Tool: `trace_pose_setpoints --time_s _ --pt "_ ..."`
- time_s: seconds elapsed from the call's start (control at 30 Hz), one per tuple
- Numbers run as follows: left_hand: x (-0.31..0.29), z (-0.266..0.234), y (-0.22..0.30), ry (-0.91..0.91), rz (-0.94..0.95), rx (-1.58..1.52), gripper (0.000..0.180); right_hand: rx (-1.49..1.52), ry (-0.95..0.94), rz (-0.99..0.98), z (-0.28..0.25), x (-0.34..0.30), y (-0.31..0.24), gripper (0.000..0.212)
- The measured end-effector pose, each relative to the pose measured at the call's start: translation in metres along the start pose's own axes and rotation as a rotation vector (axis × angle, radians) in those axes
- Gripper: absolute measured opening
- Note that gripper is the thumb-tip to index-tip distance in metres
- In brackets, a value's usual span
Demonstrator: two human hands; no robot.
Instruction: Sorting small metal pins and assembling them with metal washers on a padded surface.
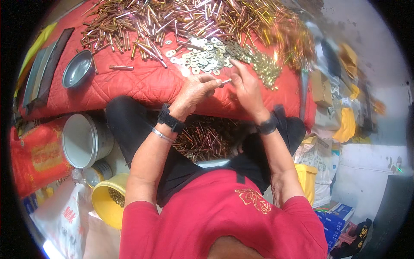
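Observation:
My left hand (199, 90) is closed, thumb and finger pinching a small silvery metal pin (226, 81). Just beside its tip is my right hand (248, 88), with fingers stretched out and apart; whether they touch the pin I cannot tell. Beyond both hands, flat ring washers (206, 56) lie in a loose heap on the red quilted cover (142, 88). Right of them spreads a pile of small gold-coloured pieces (265, 69), too small to name. A large heap of thin copper-coloured metal tubes (172, 19) fills the far side.
A steel bowl (77, 69) and a single tube (121, 67) rest on the cover at left. Between my knees is a container of more tubes (202, 138). White bucket (79, 140) and yellow bucket (110, 203) stand at lower left. Bags and boxes (334, 224) crowd the right.

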State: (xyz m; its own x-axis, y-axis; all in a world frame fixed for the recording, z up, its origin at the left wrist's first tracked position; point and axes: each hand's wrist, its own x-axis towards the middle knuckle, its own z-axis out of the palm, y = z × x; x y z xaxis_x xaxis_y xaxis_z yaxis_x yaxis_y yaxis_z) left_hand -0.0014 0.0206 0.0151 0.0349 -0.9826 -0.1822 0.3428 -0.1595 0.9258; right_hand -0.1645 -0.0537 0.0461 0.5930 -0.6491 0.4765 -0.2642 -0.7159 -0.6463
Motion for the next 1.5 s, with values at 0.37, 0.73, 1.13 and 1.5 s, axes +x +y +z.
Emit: trace_pose_setpoints --time_s 0.37,0.73,1.13,1.5 --pt "-0.003 0.003 0.000 -0.056 -0.012 0.036 0.016 0.073 -0.143 0.216 -0.003 0.000 -0.010 0.036" --pt "-0.003 -0.004 -0.003 -0.041 -0.064 -0.014 0.018 0.058 -0.048 0.116 0.003 0.003 -0.015 0.031" --pt "-0.008 -0.004 0.002 -0.017 -0.164 -0.075 0.020 0.065 -0.078 -0.006 -0.003 -0.001 -0.014 0.032" --pt "-0.053 0.036 0.015 -0.002 0.746 1.248 0.011 0.632 -0.667 0.673 -0.032 -0.021 -0.002 0.028"
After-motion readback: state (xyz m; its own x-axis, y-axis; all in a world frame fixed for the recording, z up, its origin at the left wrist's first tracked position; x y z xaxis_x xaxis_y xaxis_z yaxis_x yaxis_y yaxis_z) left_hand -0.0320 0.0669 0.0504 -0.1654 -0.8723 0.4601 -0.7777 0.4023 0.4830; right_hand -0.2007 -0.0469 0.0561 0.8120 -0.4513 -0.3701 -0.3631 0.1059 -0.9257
